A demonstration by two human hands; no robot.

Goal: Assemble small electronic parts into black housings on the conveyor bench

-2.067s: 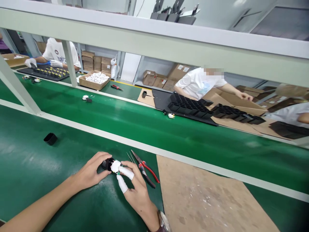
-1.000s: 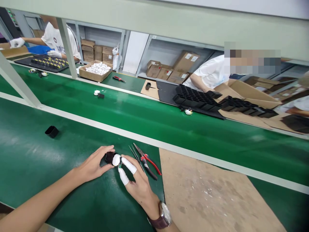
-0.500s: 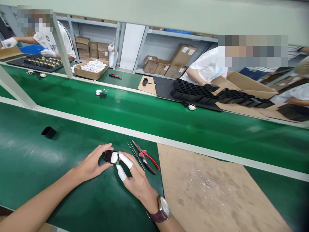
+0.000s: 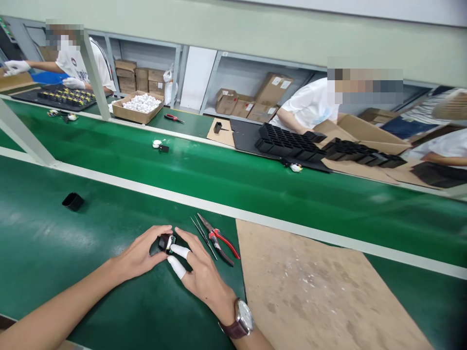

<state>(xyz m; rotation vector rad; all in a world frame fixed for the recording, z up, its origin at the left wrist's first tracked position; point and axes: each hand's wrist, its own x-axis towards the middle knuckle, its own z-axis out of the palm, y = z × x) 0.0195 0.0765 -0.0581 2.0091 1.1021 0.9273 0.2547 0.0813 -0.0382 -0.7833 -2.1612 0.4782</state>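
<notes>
My left hand (image 4: 140, 255) and my right hand (image 4: 199, 274) meet on the green bench top over a small black part (image 4: 165, 241) with a green and white piece at its right end. The left thumb and fingers pinch the black part from the left. The right thumb and forefinger, both in white finger cots, press on its right end. A watch sits on my right wrist. Red-handled pliers (image 4: 218, 239) and thin tweezers (image 4: 199, 230) lie just right of my hands.
A black cap (image 4: 72, 201) lies to the left. A brown board (image 4: 321, 296) covers the bench at right. Beyond a white rail (image 4: 233, 212) runs a green conveyor carrying small parts (image 4: 159, 145). Across it, people work at black trays (image 4: 288, 142) and a carton of white parts (image 4: 137, 107).
The white piece that showed between my fingers is now mostly covered, and my right fingers have closed further over the black part. The small parts on the conveyor have drifted right.
</notes>
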